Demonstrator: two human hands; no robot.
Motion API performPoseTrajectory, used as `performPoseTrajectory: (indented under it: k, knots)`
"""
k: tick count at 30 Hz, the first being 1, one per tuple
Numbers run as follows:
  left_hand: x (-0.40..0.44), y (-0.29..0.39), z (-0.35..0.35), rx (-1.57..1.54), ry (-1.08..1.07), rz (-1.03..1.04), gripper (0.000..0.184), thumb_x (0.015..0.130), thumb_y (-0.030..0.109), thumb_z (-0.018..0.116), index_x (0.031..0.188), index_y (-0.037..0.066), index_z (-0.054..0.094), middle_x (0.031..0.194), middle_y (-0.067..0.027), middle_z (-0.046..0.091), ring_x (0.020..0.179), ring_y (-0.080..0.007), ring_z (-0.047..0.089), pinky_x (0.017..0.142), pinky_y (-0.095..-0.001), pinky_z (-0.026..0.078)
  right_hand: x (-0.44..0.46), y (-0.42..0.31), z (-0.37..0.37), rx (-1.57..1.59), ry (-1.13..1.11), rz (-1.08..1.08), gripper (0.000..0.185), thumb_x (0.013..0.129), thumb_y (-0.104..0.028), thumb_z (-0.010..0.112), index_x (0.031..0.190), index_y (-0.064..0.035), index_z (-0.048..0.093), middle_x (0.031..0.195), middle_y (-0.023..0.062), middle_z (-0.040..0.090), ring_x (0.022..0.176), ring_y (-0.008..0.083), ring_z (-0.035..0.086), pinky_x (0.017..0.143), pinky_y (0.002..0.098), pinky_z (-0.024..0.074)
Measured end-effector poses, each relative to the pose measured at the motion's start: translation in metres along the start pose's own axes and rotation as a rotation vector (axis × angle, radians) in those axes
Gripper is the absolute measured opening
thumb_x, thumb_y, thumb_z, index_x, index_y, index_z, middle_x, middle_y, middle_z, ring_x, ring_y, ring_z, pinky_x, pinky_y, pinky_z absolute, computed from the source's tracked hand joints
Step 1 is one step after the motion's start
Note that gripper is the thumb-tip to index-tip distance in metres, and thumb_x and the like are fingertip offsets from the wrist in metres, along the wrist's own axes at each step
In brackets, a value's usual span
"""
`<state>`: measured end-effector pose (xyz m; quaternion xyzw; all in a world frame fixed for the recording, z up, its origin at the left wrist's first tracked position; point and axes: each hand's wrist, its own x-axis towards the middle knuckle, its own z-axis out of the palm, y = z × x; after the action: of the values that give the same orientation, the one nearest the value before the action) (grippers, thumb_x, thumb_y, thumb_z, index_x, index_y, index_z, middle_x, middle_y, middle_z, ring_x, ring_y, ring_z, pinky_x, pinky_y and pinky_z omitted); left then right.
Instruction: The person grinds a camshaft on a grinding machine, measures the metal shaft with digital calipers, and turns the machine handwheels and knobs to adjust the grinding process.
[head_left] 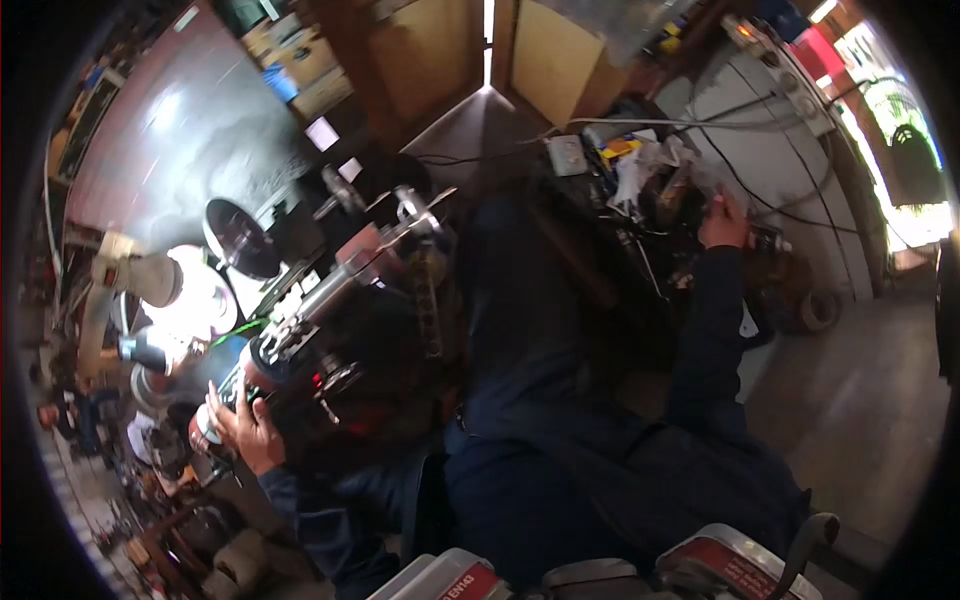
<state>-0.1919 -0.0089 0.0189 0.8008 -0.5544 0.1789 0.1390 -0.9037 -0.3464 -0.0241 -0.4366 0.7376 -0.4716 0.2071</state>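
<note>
My left hand (pixel 250 432) rests at the near end of a small lathe-like machine (pixel 325 295), its fingers stretched out and the thumb apart. The fingertips lie against or just over a round part at that end; I cannot tell whether they press on it. Off to the other side, my right hand (pixel 724 224) reaches into a cluttered pile, its fingers curled beside crumpled clear plastic (pixel 672 165). Whatever those fingers hold, if anything, is too small to make out. Below that hand lies a dark can-like object (pixel 768 240).
A bright work lamp (pixel 205 300) shines over the machine, beside a dark round disc (pixel 240 238). Cables (pixel 690 124) cross above the pile near a white box (pixel 567 156). A grey panel (pixel 775 130) stands at the right, above the floor (pixel 850 370).
</note>
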Motion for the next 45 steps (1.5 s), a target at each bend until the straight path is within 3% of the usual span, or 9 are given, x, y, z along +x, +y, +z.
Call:
performPoseTrajectory:
  k: [3, 5, 8, 16, 25, 31, 37, 41, 45]
  knots:
    - [0.0, -0.009, -0.006, 0.038, 0.044, -0.009, 0.036, 0.1, 0.038, 0.054, 0.108, 0.006, 0.069, 0.144, -0.0203, 0.048, 0.135, -0.0401, 0.04, 0.114, -0.0523, 0.025, 0.015, 0.088, -0.001, -0.637, -0.107, -0.289, 0.035, 0.097, -0.028, 0.057, 0.123, -0.0057, 0.063, 0.105, 0.0188, 0.07, 0.083, 0.0326, 0.069, 0.074, 0.0421, 0.0531]
    - [0.0, -0.019, -0.01, 0.108, 0.117, -0.053, 0.03, 0.097, 0.033, 0.059, 0.105, 0.006, 0.068, 0.141, -0.0194, 0.051, 0.133, -0.0391, 0.043, 0.112, -0.052, 0.028, -0.017, 0.085, 0.012, -0.726, -0.116, -0.031, 0.03, 0.093, -0.018, 0.059, 0.118, -0.004, 0.065, 0.111, 0.0245, 0.068, 0.109, 0.0428, 0.064, 0.091, 0.0496, 0.0497]
    - [0.0, -0.076, -0.002, 0.111, 0.242, -0.053, 0.029, 0.093, 0.025, 0.063, 0.116, 0.007, 0.066, 0.136, -0.0148, 0.056, 0.128, -0.0372, 0.048, 0.11, -0.049, 0.035, -0.044, 0.077, 0.039, -0.828, -0.227, 0.158, 0.031, 0.089, -0.015, 0.062, 0.117, -0.0039, 0.065, 0.116, 0.0246, 0.067, 0.112, 0.0415, 0.062, 0.094, 0.048, 0.0491]
    - [-0.022, -0.184, 0.039, -0.097, 0.289, -0.356, 0.025, 0.101, 0.015, 0.053, 0.113, -0.003, 0.067, 0.115, -0.0169, 0.069, 0.104, -0.0328, 0.066, 0.094, -0.0394, 0.051, -0.048, 0.136, 0.083, -0.69, -0.23, -0.209, 0.026, 0.087, -0.009, 0.062, 0.112, -0.0051, 0.069, 0.11, 0.0208, 0.067, 0.107, 0.0411, 0.061, 0.091, 0.0489, 0.0504]
    - [-0.019, -0.196, 0.047, -0.473, 0.274, -0.405, 0.034, 0.106, 0.021, 0.046, 0.116, -0.005, 0.065, 0.119, -0.0142, 0.069, 0.107, -0.0246, 0.065, 0.097, -0.0377, 0.051, 0.001, 0.109, 0.115, -0.851, -0.226, -0.712, 0.021, 0.086, -0.015, 0.068, 0.105, -0.0058, 0.072, 0.103, 0.019, 0.069, 0.095, 0.0369, 0.065, 0.085, 0.0444, 0.0526]
    - [0.008, -0.189, 0.038, -0.586, 0.268, -0.55, 0.024, 0.1, 0.016, 0.054, 0.107, 0.0, 0.071, 0.103, -0.0114, 0.073, 0.095, -0.0201, 0.068, 0.089, -0.0333, 0.052, -0.078, -0.101, 0.209, -0.224, -0.225, -0.812, 0.02, 0.092, -0.011, 0.063, 0.108, -0.0034, 0.07, 0.101, 0.0152, 0.07, 0.095, 0.0337, 0.066, 0.085, 0.0387, 0.0515]
    - [0.049, -0.166, 0.014, -0.482, 0.206, -0.572, 0.027, 0.096, 0.025, 0.062, 0.098, 0.0, 0.07, 0.092, -0.0169, 0.074, 0.088, -0.0294, 0.074, 0.075, -0.0376, 0.056, -0.311, -0.335, 0.257, 0.256, -1.007, -1.14, 0.015, 0.092, -0.005, 0.064, 0.105, -0.0022, 0.071, 0.095, 0.0147, 0.071, 0.086, 0.0278, 0.069, 0.076, 0.035, 0.0524]
    - [0.049, -0.171, 0.021, -0.48, 0.243, -0.578, 0.025, 0.096, 0.025, 0.064, 0.095, 0.0, 0.069, 0.086, -0.0196, 0.072, 0.082, -0.0336, 0.072, 0.07, -0.0403, 0.054, -0.42, -0.372, 0.333, 0.301, -1.355, -1.153, 0.029, 0.098, -0.023, 0.062, 0.11, 0.0018, 0.07, 0.081, 0.012, 0.071, 0.071, 0.0179, 0.067, 0.07, 0.0323, 0.0518]
    - [0.05, -0.178, 0.029, -0.455, 0.284, -0.533, 0.026, 0.094, 0.028, 0.063, 0.092, 0.002, 0.068, 0.084, -0.0214, 0.069, 0.082, -0.0421, 0.067, 0.069, -0.0475, 0.051, -0.481, -0.384, 0.39, -0.037, -1.265, -1.12, 0.056, 0.093, -0.048, 0.063, 0.103, 0.0075, 0.069, 0.063, 0.015, 0.067, 0.058, 0.0243, 0.067, 0.066, 0.0361, 0.0526]
